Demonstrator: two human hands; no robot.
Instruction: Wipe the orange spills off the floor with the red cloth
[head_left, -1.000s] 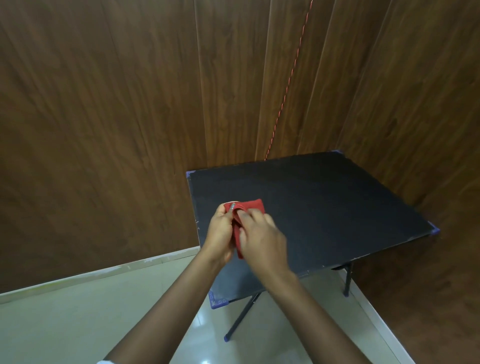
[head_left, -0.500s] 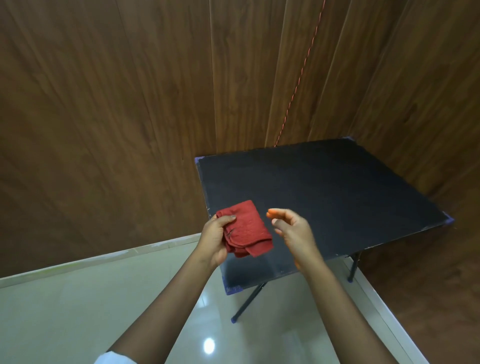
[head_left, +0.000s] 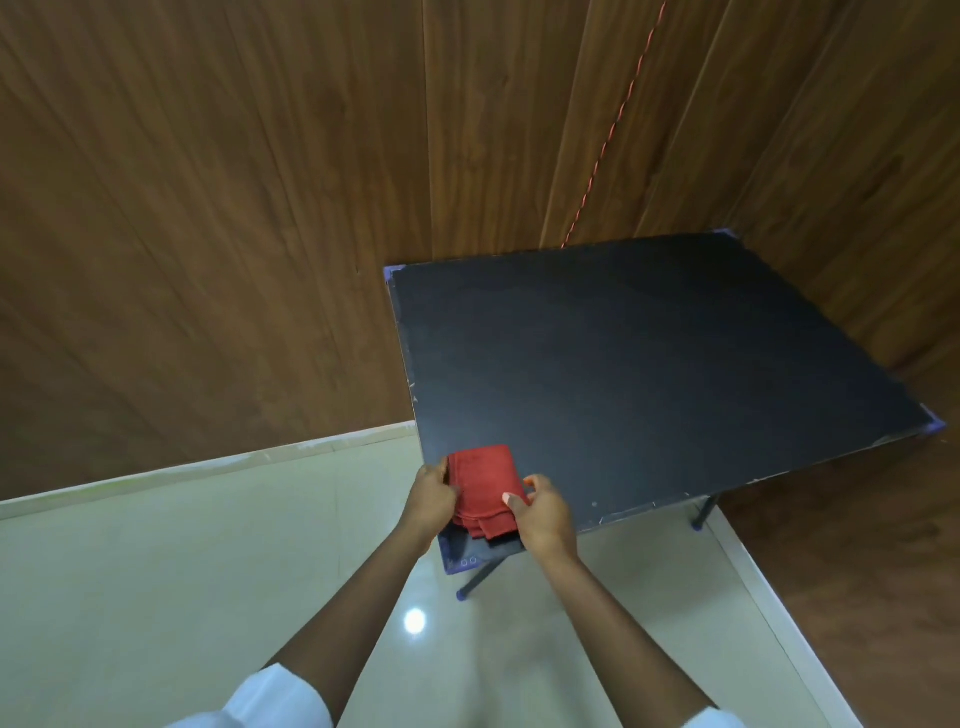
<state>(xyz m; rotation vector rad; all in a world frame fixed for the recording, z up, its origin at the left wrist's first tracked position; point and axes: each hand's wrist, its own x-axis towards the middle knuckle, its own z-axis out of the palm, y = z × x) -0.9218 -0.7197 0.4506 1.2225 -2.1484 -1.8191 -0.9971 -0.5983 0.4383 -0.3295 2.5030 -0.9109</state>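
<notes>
A folded red cloth (head_left: 483, 486) is held over the near left corner of the black table (head_left: 649, 374). My left hand (head_left: 430, 501) grips its left edge. My right hand (head_left: 545, 514) pinches its right edge, thumb on top. No orange spill shows anywhere on the pale glossy floor (head_left: 182, 571) in this view.
The table stands on thin dark legs (head_left: 480, 577) in a corner of brown wood-panelled walls (head_left: 208, 234). A thin red cord (head_left: 613, 124) runs down the back wall. A pale skirting strip (head_left: 208, 467) edges the floor. A light glare spot (head_left: 414, 621) lies on the floor between my forearms.
My right hand, empty and apart from the cloth half a second ago, has come back and taken the cloth's right edge. The view has tilted down toward the floor.
</notes>
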